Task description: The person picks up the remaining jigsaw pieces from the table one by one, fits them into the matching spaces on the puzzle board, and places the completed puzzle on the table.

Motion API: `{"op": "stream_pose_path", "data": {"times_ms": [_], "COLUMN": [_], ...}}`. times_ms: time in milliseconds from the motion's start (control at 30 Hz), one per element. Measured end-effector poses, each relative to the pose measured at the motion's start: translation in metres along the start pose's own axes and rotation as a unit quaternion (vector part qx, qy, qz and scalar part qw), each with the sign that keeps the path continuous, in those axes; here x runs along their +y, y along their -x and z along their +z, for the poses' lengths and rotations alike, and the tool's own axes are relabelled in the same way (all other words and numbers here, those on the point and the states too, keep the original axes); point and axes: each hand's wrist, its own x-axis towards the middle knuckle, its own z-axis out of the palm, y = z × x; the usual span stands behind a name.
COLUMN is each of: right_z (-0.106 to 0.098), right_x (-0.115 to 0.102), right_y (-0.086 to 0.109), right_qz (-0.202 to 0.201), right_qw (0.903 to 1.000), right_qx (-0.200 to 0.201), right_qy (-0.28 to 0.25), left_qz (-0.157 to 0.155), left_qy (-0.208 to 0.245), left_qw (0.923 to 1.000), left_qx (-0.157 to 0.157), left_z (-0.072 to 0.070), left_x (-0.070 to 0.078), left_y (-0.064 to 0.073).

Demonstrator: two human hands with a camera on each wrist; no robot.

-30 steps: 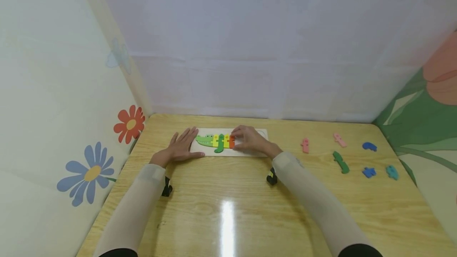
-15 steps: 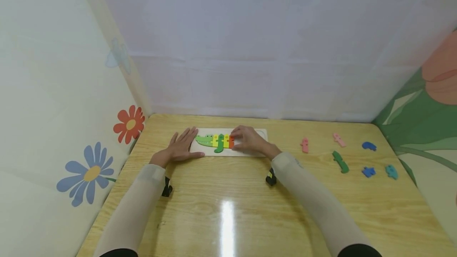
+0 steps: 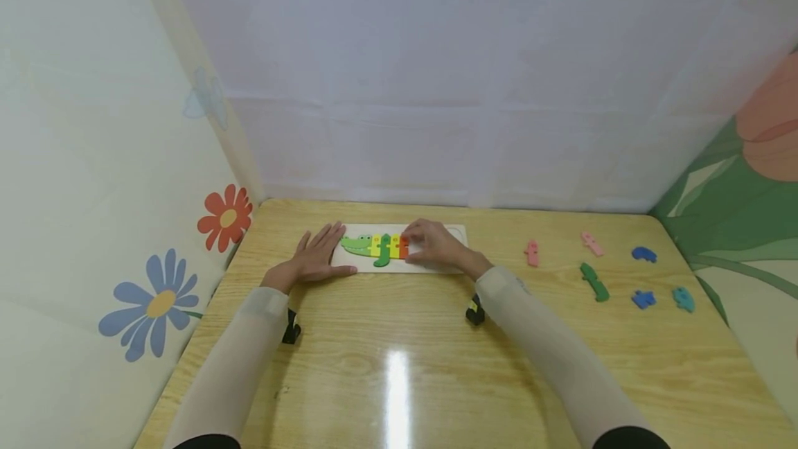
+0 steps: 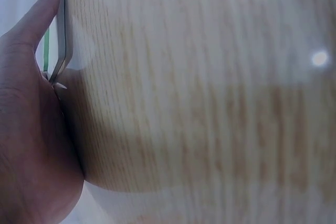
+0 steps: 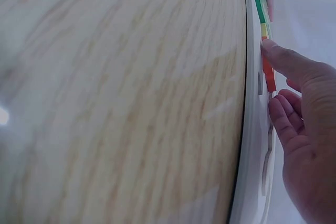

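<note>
While the left hand (image 3: 314,255) lies flat with straight fingers on the table (image 3: 399,366), its thumb against the left edge of the white puzzle board (image 3: 436,267) at mid-frame in the head view, the right hand (image 3: 436,242) rests on the board with fingers curled, pinching the orange piece (image 3: 404,248) beside the yellow one. Loose pink, green and blue pieces (image 3: 595,283) lie well apart at centre right.

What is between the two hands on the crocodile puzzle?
In the head view, between the left hand and the right hand lie the crocodile's fitted pieces: green head, yellow piece, dark green piece.
</note>
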Motion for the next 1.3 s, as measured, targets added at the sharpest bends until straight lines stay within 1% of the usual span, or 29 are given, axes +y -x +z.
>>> {"op": "stream_pose_path", "data": {"times_ms": [167,300,467,733,833,1033,1300], "right_z": [-0.003,-0.004,-0.006,-0.012,-0.015,-0.022,-0.03], "right_x": [-0.001,-0.001,-0.001,-0.001,-0.001,0.0,0.003], "right_y": [0.002,0.005,0.009,0.016,0.018,0.024,0.032], "right_qz": [0.016,0.008,0.001,-0.005,-0.006,-0.017,-0.021], "right_qw": [0.9998,0.9999,0.9999,0.9995,0.9995,0.9997,0.9995], "right_qx": [0.001,0.011,0.016,0.016,0.014,0.017,0.014], "right_qy": [0.008,-0.001,-0.004,0.026,0.029,0.012,0.018], "left_qz": [0.002,0.004,-0.001,0.002,0.004,-0.002,-0.008], "left_qy": [-0.001,0.005,0.004,0.003,0.004,-0.002,0.003], "left_qw": [1.0,0.9999,1.0,1.0,1.0,1.0,1.0], "left_qx": [0.006,0.008,0.0,0.001,0.003,0.005,-0.001], "left_z": [0.0,0.0,-0.001,-0.004,-0.003,0.0,-0.001], "left_x": [0.0,0.002,0.004,0.007,0.006,0.003,0.004], "left_y": [0.0,0.001,0.004,0.006,0.005,0.002,0.001]}}
